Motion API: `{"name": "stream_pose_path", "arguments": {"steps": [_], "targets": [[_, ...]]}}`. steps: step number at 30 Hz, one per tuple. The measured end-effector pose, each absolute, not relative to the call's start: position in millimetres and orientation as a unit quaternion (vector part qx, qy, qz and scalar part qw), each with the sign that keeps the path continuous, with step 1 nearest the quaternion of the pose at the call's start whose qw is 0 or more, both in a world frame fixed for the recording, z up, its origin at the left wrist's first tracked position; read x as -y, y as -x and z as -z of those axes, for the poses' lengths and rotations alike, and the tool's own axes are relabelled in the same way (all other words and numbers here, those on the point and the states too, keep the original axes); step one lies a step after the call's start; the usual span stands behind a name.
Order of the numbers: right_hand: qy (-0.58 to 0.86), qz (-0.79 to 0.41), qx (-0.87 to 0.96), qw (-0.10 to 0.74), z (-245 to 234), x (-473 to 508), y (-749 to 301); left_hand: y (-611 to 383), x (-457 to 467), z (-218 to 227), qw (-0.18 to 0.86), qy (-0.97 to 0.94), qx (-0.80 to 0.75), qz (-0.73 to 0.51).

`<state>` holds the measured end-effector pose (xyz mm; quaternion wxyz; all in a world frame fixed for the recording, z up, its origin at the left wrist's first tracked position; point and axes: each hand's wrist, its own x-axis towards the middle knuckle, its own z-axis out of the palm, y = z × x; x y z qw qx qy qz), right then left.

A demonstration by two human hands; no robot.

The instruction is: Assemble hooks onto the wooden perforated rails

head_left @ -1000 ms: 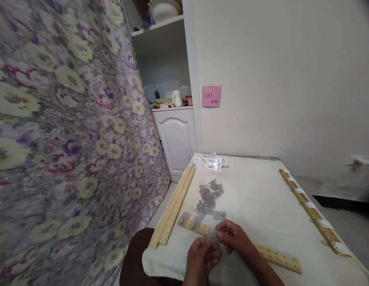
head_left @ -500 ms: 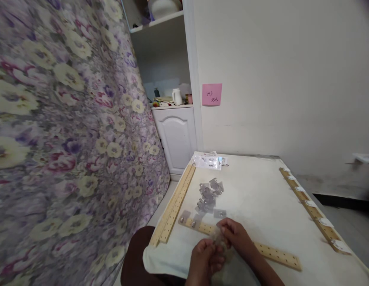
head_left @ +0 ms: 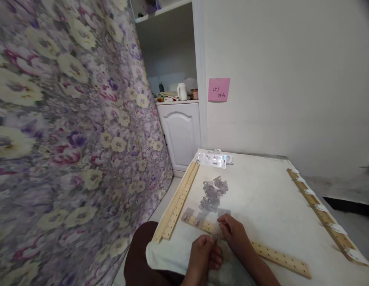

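Over the near part of the table, my left hand [head_left: 203, 251] is closed, its thumb and forefinger pinching a clear plastic square with a small metal hook [head_left: 216, 230]. My right hand [head_left: 234, 231] grips the upper right edge of the same piece; its fingertips partly cover it. Beneath both hands runs a wooden strip with rows of holes [head_left: 279, 257]. Two clear hook squares [head_left: 199, 219] rest on its left end, and another square [head_left: 224, 212] lies just behind my right fingers.
A loose pile of clear hook squares [head_left: 210, 196] lies mid-table. Two perforated wooden strips [head_left: 180, 202] line the left edge. Blister packaging [head_left: 212, 159] is at the back. Along the right edge lies a strip [head_left: 318, 212] bearing several white-and-clear pieces. A floral curtain [head_left: 83, 139] hangs at left.
The view has shifted slightly, so the table appears a little farther right. My hands keep hold of the clear hook square, which now stands more upright between them.
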<state>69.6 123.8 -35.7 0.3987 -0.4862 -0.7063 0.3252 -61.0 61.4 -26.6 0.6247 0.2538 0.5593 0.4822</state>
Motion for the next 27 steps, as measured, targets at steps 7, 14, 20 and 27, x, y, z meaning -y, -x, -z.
{"name": "stream_pose_path", "arguments": {"steps": [7, 14, 20, 27], "targets": [[0.499, -0.242, 0.754, 0.353, 40, -129, -57, 67, -70, 25, 0.611, -0.235, -0.583, -0.481], [0.529, -0.185, 0.775, 0.292, 37, -129, -49, 65, -78, 26, 0.597, -0.225, -0.605, -0.477], [0.539, -0.186, 0.775, 0.272, 40, -129, -50, 65, -80, 24, 0.596, -0.224, -0.612, -0.469], [0.534, -0.207, 0.770, 0.282, 35, -125, -51, 63, -82, 25, 0.597, -0.227, -0.618, -0.459]]}}
